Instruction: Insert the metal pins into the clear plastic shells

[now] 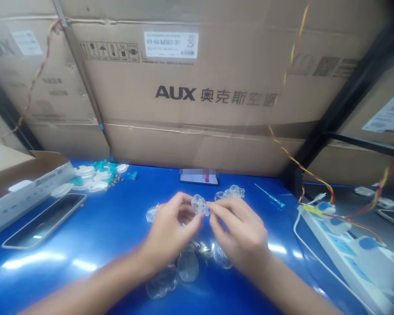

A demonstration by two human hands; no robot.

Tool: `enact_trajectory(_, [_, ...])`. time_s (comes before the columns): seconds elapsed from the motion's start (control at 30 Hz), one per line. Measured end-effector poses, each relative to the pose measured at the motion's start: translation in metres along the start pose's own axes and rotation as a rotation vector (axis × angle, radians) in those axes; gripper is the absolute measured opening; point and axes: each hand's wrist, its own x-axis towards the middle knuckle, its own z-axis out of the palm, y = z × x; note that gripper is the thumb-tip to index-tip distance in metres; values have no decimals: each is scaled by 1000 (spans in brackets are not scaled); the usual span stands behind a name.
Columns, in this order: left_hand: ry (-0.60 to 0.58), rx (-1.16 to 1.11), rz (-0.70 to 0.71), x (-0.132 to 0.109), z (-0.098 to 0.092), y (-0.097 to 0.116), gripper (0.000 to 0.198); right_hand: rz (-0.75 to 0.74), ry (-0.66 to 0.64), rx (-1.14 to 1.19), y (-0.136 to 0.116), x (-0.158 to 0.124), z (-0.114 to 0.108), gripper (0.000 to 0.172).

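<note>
A clear, knobbly plastic piece — glassy, lumpy-edged — sits pinched between the left hand and right hand.

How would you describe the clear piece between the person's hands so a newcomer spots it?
Below the brown AUX carton lies a blue table. Above it, the left hand and right hand hold one small clear plastic piece; the others lie there.

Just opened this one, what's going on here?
A person is holding a clear plastic piece between their left hand and right hand, above a blue tabletop. More clear plastic pieces lie on the table below the hands, and a heap of white and teal parts sits farther back on the left. A power strip lies to the right.
</note>
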Motion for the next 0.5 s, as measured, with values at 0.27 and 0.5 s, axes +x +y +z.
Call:
enact_trajectory(0.27, [132, -96, -77, 19, -15, -6, 32, 369, -293, 22, 25, 2, 8, 17])
enact_trajectory(0.5, [108, -75, -85, 19, -15, -7, 33, 490, -459, 91, 32, 3, 9, 10])
